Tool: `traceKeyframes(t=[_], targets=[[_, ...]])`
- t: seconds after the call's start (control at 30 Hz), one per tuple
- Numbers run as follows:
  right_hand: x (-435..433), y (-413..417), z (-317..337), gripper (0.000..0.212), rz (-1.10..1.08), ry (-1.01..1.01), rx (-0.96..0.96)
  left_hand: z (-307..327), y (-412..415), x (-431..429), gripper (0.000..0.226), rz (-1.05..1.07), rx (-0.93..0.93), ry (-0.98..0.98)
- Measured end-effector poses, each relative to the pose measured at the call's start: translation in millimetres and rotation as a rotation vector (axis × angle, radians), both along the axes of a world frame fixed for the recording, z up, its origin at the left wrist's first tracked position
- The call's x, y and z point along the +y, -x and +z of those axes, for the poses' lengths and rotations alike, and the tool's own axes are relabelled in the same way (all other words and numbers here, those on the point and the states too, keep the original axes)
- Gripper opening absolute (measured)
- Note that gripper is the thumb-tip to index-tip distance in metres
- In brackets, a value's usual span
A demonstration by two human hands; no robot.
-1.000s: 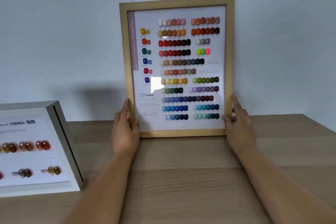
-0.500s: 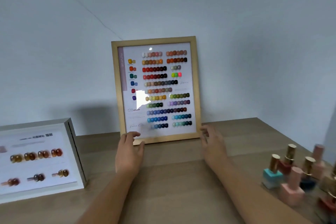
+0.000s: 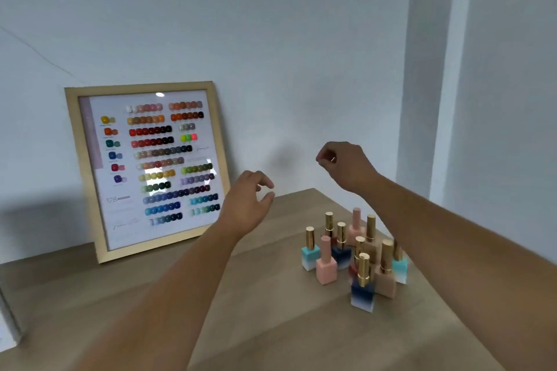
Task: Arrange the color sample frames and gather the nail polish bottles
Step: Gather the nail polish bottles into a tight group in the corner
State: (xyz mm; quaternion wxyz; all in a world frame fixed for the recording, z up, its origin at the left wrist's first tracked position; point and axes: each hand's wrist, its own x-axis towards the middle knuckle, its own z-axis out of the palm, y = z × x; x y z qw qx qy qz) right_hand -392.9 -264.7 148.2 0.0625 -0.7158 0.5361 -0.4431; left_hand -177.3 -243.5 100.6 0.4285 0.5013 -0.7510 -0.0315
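Note:
A wooden color sample frame (image 3: 81, 178) with rows of colored nail swatches leans upright against the wall on the left of the wooden table (image 3: 265, 322). Several nail polish bottles (image 3: 355, 253) with gold caps stand bunched together at the table's right side. My left hand (image 3: 248, 205) hovers just right of the frame, fingers apart and holding nothing. My right hand (image 3: 346, 167) is raised above and behind the bottles, fingers loosely curled, nothing in it. Neither hand touches the frame or the bottles.
The corner of a second, white frame (image 3: 7, 328) shows at the far left edge. The wall runs behind the table, with a projecting wall corner (image 3: 434, 99) at the right. The table's right edge lies just past the bottles.
Both hands have let go of the wooden frame, which now leans against the wall. The view has swung right, and both hands have lifted and moved right toward the bottles.

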Motion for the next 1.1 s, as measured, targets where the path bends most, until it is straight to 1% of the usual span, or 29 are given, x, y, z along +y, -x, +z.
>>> traceKeyframes(t=[0.17,0.27,0.33,0.47,0.6,0.7,0.83,1.0,1.1], targets=[[21.3,65.5,-11.8,0.007,0.0,-0.196,0.186,-1.6,54.4,10.6,0.009,-0.125,-0.134,-0.149],[27.3,84.5,-23.0,0.013,-0.009,-0.263,0.243,-3.5,68.3,18.0,0.01,-0.197,-0.183,-0.239],[28.1,89.7,-30.5,0.02,-0.022,-0.298,0.293,-5.3,72.4,23.1,0.014,-0.226,-0.248,-0.299],[24.7,85.1,-41.4,0.032,-0.017,-0.381,0.352,-5.6,74.9,28.3,0.016,-0.255,-0.387,-0.302],[12.4,77.3,-43.0,0.03,-0.02,-0.399,0.332,-7.3,79.9,25.7,0.012,-0.272,-0.464,-0.306],[1.0,72.9,-45.1,0.021,-0.026,-0.431,0.32,-9.8,84.1,23.2,0.016,-0.295,-0.485,-0.372],[-11.4,70.2,-49.6,0.016,-0.011,-0.453,0.317,-5.5,81.6,18.0,0.016,-0.327,-0.492,-0.398],[-27.4,77.0,-44.0,0.015,0.049,-0.453,0.388,43.5,74.3,4.0,0.011,-0.359,-0.391,-0.34],[-41.7,82.8,-34.2,0.016,0.068,-0.407,0.363,74.9,75.8,-13.2,0.011,-0.365,-0.351,-0.3]])
